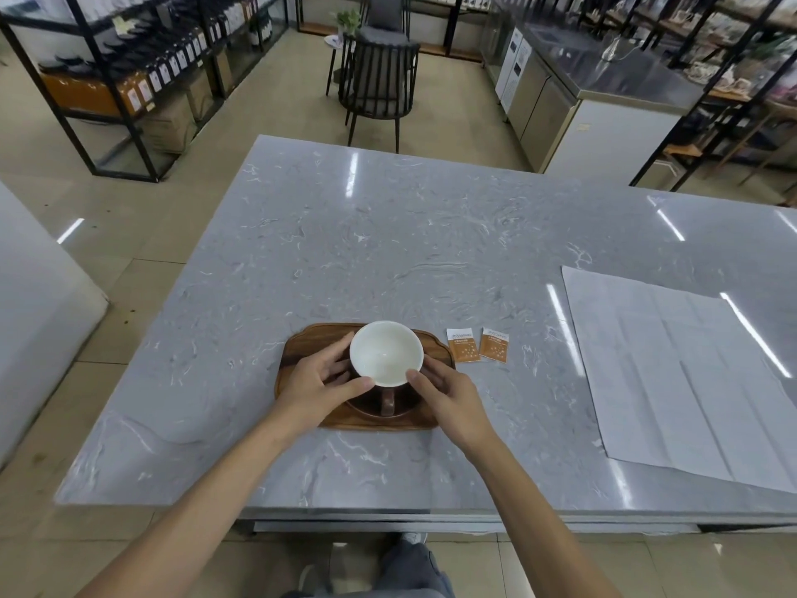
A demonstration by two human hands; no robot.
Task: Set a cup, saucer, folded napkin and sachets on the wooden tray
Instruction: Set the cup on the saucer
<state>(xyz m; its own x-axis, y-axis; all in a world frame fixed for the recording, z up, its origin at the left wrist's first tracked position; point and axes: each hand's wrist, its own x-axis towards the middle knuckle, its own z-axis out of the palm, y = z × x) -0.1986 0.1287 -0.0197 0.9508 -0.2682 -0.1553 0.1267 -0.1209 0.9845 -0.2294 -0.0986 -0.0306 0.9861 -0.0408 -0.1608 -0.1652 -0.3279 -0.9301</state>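
A cup (385, 352), white inside and brown outside, stands on a dark brown saucer (396, 411) on the wooden tray (302, 347); its handle points toward me. My left hand (321, 384) grips the cup's left side, thumb at the near rim. My right hand (444, 397) grips its right side, thumb also at the near rim. Two orange and white sachets (478, 345) lie flat on the counter just right of the tray. A large white napkin (685, 373) lies unfolded at the right of the counter.
The grey marble counter (388, 235) stretches far behind and to the left of the tray. Beyond it stand a black chair (379, 79), shelving racks and a steel counter unit (582, 92).
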